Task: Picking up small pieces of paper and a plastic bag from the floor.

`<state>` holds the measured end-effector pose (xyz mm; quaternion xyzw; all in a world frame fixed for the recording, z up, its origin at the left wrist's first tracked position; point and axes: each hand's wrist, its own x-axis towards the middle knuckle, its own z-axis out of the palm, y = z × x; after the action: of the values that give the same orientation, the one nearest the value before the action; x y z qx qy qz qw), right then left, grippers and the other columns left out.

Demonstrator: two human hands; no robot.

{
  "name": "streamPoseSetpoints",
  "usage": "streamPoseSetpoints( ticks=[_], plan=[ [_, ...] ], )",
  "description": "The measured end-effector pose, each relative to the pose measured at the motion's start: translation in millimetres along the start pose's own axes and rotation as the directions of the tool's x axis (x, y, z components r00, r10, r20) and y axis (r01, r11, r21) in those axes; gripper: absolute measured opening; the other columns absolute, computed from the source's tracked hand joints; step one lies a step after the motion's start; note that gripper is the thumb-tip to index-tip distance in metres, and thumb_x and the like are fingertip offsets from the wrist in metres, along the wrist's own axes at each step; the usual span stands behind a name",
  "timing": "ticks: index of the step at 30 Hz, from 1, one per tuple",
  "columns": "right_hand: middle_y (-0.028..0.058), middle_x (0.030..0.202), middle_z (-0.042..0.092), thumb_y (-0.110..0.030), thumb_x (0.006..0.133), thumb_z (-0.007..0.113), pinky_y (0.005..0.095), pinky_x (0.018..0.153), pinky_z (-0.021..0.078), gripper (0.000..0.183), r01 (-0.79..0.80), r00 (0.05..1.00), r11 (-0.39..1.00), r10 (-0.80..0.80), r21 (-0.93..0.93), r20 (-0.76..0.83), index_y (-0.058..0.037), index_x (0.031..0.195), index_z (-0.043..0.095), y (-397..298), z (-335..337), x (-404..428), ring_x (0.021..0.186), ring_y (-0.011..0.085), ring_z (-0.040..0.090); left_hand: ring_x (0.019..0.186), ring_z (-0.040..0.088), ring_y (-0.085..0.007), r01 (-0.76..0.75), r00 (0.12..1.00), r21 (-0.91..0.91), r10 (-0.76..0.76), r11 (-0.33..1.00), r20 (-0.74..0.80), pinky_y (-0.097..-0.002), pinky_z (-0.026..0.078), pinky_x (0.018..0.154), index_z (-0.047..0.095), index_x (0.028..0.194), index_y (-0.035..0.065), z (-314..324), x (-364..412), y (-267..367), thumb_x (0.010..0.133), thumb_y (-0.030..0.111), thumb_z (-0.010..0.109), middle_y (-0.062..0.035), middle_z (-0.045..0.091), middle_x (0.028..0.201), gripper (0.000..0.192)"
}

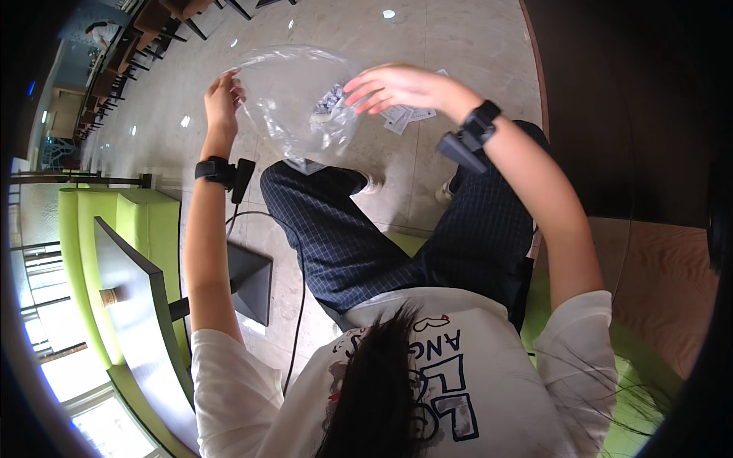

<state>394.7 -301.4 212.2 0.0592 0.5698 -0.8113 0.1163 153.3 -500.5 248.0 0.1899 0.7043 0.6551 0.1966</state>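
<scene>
My left hand [222, 103] pinches the left side of the rim of a clear plastic bag [286, 123]. The bag hangs spread wide above the floor, its lower end by my left knee. My right hand [395, 89] is at the bag's right side, palm down and fingers stretched to the left. Its thumb is hidden, so I cannot tell whether it grips the film. Crumpled white-and-grey pieces, perhaps paper [328, 103], show close to those fingertips; whether they lie inside the bag or behind it is unclear. Below my right hand, several printed paper slips [404, 117] lie on the floor.
Grey tiles [401, 200] cover the floor around my feet. At left stand a dark-edged table [137, 303] with a small cup [109, 297] and a green bench [149, 223]. A black cable [300, 286] runs past my left leg. Far off are chairs [152, 23] and a person [103, 33].
</scene>
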Motion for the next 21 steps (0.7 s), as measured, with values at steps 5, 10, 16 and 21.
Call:
streamPoseSetpoints(
  ticks=[5, 10, 16, 21],
  plan=[
    [0.0056, 0.092, 0.058, -0.025, 0.080, 0.050, 0.0243, 0.066, 0.0467, 0.028, -0.084, 0.855, 0.994, 0.110, 0.074, -0.507, -0.0050, 0.099, 0.055, -3, -112, -24, 0.075, 0.0132, 0.055, 0.051, 0.041, -0.0066, 0.027, 0.997, 0.059, -0.032, 0.998, 0.072, -0.0191, 0.035, 0.048, 0.053, 0.096, 0.0011, 8, 10, -8, 0.086, 0.014, 0.039, 0.0011, 0.045, 0.062, 0.021],
    [0.0080, 0.080, 0.059, -0.015, 0.072, 0.056, 0.0310, 0.059, 0.0492, 0.017, 0.008, 0.328, 0.976, 0.202, 0.217, -0.923, -0.0014, 0.082, 0.055, 83, -271, -13, 0.066, 0.0172, 0.056, 0.051, 0.040, -0.0059, 0.050, 0.965, 0.130, -0.081, 0.990, 0.250, -0.0178, 0.033, 0.048, 0.052, 0.098, 0.0014, 63, 19, -13, 0.087, 0.015, 0.036, 0.0022, 0.041, 0.061, 0.024],
    [0.0190, 0.081, 0.060, -0.021, 0.064, 0.058, 0.0353, 0.063, 0.0494, 0.032, -0.484, 0.063, 0.857, 0.235, 0.176, -0.970, 0.0055, 0.082, 0.058, 223, -380, 37, 0.077, 0.0281, 0.059, 0.048, 0.037, -0.0055, 0.208, 0.934, 0.369, -0.296, 0.906, 0.200, -0.0187, 0.032, 0.046, 0.051, 0.099, -0.0003, 100, 52, -36, 0.088, 0.013, 0.036, 0.0024, 0.037, 0.056, 0.024],
    [0.0275, 0.090, 0.056, -0.025, 0.062, 0.059, 0.0375, 0.077, 0.0437, 0.041, -0.705, 0.113, 0.701, 0.257, 0.105, -0.960, 0.0089, 0.085, 0.057, 307, -415, 85, 0.089, 0.0369, 0.055, 0.042, 0.032, -0.0050, 0.266, 0.953, 0.401, -0.302, 0.877, 0.029, -0.0182, 0.027, 0.040, 0.050, 0.101, -0.0011, 104, 85, -69, 0.089, 0.016, 0.036, 0.0031, 0.034, 0.052, 0.025]
  ],
)
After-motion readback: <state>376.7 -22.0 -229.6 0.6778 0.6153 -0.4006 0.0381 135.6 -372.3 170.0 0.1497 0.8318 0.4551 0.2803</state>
